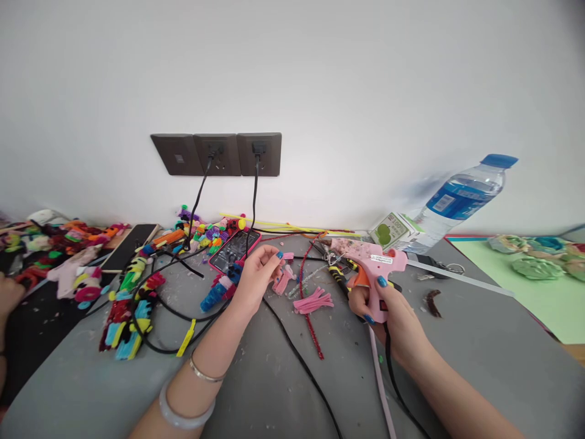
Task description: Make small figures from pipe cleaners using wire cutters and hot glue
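Note:
Between the thumb and fingertips of my left hand [256, 272] is a small pink pipe cleaner piece [288, 256]. My right hand [397, 314] is wrapped round the handle of a pink hot glue gun [372, 259], its nozzle pointing left toward the left hand. A long clear glue stick [461, 276] sticks out of the gun's back. Below and between the hands lies a bundle of short pink pipe cleaners [314, 301]. A curled pink pipe cleaner piece [284, 280] sits just under my left fingertips. Behind the gun are yellow-and-black pliers [339, 279], partly hidden.
Black cords run from wall sockets [214, 154] over the grey table [256, 390]. A red pipe cleaner [314, 338], a phone [228, 251] and colourful pipe cleaner figures [132, 305] lie about. A water bottle [466, 198] and juice carton [393, 231] stand right. Another person's hand [10, 294] shows far left.

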`<state>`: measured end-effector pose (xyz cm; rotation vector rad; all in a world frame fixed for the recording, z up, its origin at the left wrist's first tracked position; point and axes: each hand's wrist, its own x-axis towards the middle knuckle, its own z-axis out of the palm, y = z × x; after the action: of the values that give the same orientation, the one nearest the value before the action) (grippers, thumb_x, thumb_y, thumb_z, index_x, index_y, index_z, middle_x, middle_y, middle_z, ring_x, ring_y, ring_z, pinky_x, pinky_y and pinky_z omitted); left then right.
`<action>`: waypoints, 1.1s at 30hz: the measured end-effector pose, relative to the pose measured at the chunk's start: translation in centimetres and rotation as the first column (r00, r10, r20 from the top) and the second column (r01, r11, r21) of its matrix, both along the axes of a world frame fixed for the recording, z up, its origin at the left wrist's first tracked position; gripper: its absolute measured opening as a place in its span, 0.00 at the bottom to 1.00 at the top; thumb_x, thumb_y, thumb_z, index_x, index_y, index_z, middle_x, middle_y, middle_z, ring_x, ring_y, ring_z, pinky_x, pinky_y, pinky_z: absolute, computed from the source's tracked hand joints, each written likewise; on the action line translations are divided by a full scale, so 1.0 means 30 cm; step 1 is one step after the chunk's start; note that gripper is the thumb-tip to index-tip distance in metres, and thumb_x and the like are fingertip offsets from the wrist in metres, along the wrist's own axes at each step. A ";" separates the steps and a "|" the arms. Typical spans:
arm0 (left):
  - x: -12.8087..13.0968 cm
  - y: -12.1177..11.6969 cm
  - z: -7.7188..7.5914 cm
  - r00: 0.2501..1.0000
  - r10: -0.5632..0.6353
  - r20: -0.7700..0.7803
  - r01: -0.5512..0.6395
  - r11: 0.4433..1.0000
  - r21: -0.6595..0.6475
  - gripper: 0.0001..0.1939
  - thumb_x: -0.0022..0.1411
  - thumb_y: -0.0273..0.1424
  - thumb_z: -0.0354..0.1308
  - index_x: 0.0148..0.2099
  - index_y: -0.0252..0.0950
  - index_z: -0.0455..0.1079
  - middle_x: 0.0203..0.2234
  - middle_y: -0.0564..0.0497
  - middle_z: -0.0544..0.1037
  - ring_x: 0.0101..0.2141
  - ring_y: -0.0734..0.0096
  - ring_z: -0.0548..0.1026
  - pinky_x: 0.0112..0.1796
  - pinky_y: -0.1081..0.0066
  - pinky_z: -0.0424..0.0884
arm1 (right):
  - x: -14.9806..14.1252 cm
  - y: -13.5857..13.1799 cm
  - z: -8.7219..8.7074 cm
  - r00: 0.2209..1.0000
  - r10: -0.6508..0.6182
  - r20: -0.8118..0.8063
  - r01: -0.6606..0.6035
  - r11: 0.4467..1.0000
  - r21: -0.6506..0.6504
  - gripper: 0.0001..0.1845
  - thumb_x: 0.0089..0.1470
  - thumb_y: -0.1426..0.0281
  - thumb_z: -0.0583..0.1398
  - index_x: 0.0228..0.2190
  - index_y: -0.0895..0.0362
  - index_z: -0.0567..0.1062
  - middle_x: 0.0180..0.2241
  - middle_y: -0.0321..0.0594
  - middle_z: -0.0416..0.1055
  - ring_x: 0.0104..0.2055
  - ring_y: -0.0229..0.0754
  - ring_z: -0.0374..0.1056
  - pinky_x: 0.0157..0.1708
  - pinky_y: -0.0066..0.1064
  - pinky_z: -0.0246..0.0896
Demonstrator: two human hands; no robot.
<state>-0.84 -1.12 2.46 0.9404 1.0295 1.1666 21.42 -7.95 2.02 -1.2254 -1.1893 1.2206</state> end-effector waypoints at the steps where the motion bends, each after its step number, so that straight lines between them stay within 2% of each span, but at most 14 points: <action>1: 0.001 -0.001 0.001 1.000 -0.001 0.009 0.001 1.000 -0.009 0.17 0.49 0.39 0.68 0.35 0.35 0.69 0.24 0.54 0.73 0.23 0.79 0.68 0.23 0.78 0.60 | -0.001 0.000 0.002 1.000 0.003 0.005 -0.003 1.000 -0.003 0.33 0.57 0.42 0.50 0.15 0.53 0.58 0.14 0.34 0.52 0.19 0.36 0.43 0.18 0.32 0.37; 11: -0.001 0.008 -0.001 0.993 0.028 0.111 -0.018 0.995 -0.094 0.16 0.47 0.36 0.69 0.34 0.35 0.68 0.24 0.54 0.74 0.21 0.81 0.66 0.22 0.78 0.59 | -0.004 0.001 0.011 1.000 0.011 0.017 -0.012 1.000 0.009 0.32 0.58 0.43 0.49 0.16 0.53 0.58 0.14 0.34 0.52 0.19 0.37 0.43 0.19 0.33 0.38; 15: -0.001 0.008 0.001 0.993 0.015 0.117 -0.003 0.994 -0.109 0.14 0.46 0.34 0.69 0.32 0.35 0.68 0.23 0.54 0.74 0.21 0.81 0.67 0.23 0.78 0.59 | -0.005 0.002 0.012 0.999 0.010 0.033 -0.011 1.000 0.027 0.31 0.58 0.42 0.49 0.17 0.53 0.61 0.14 0.34 0.52 0.19 0.37 0.44 0.21 0.34 0.39; 21: 0.002 0.004 0.010 0.992 -0.004 0.127 0.019 0.993 -0.117 0.13 0.47 0.33 0.68 0.31 0.35 0.67 0.24 0.53 0.75 0.22 0.80 0.67 0.23 0.77 0.60 | -0.006 0.001 0.008 1.000 0.006 -0.004 -0.006 1.000 0.006 0.33 0.57 0.42 0.50 0.14 0.53 0.59 0.14 0.34 0.52 0.20 0.37 0.43 0.21 0.33 0.37; 25: 0.003 0.003 0.013 0.993 -0.007 0.117 0.020 0.994 -0.109 0.13 0.47 0.33 0.69 0.30 0.34 0.68 0.25 0.51 0.76 0.23 0.79 0.68 0.24 0.77 0.61 | -0.004 -0.001 0.008 1.000 0.004 -0.006 -0.004 0.999 -0.037 0.34 0.56 0.41 0.51 0.14 0.53 0.59 0.15 0.35 0.52 0.19 0.37 0.42 0.20 0.33 0.35; 29: 0.003 0.002 0.005 0.993 -0.021 0.112 0.030 0.996 -0.084 0.14 0.45 0.33 0.71 0.30 0.34 0.70 0.28 0.49 0.79 0.23 0.78 0.70 0.24 0.77 0.63 | -0.005 -0.001 0.013 1.000 0.010 -0.008 -0.010 1.000 -0.026 0.34 0.56 0.41 0.51 0.13 0.53 0.59 0.14 0.35 0.52 0.19 0.37 0.43 0.21 0.33 0.36; 33: 0.003 0.003 -0.008 0.996 -0.030 0.088 0.029 1.000 0.013 0.16 0.46 0.36 0.72 0.35 0.34 0.74 0.31 0.47 0.81 0.27 0.74 0.75 0.28 0.73 0.70 | -0.007 -0.001 0.015 1.000 0.010 -0.006 -0.010 1.000 -0.011 0.34 0.56 0.41 0.51 0.13 0.53 0.59 0.14 0.35 0.52 0.20 0.37 0.43 0.21 0.34 0.36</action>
<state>-0.76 -1.04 2.23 0.9027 0.9360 1.1810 21.21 -7.97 2.48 -1.2244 -1.1874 1.2392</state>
